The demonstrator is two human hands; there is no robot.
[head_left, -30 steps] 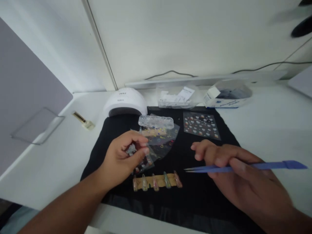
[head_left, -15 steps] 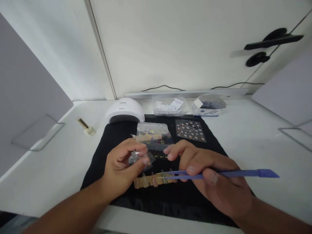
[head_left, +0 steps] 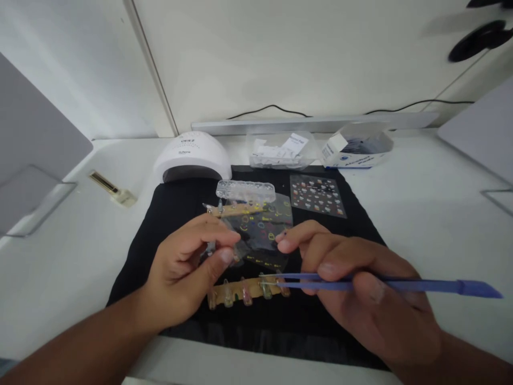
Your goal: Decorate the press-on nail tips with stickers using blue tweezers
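Note:
My left hand (head_left: 188, 262), its thumb and fingers pinched, is closed on a small clear plastic piece (head_left: 210, 250), mostly hidden by the fingers. Beside those fingertips is a transparent sticker sheet (head_left: 262, 227) with yellow and coloured outlines; whether the hand also grips it I cannot tell. Blue tweezers (head_left: 425, 287) lie across my right hand (head_left: 360, 278), held between thumb and fingers, with their tips pointing left. The right index finger stretches toward the sheet, a tiny dark speck at its tip. Below the tweezer tips, clear and tinted nail tips (head_left: 246, 293) sit along a tan strip (head_left: 256, 283).
A black mat (head_left: 160, 224) covers the middle of the white table. Around it are a white nail lamp (head_left: 194, 155), a polish bottle (head_left: 122, 197), a clear tray (head_left: 280, 155) of packets and a box of pads (head_left: 358, 149). Another sticker sheet (head_left: 318, 195) lies to the right.
The camera view has shifted closer and downward. Between my hands, more of the yellow-outlined sheet shows. The tweezers stay in my right hand, and the left fingers remain pinched.

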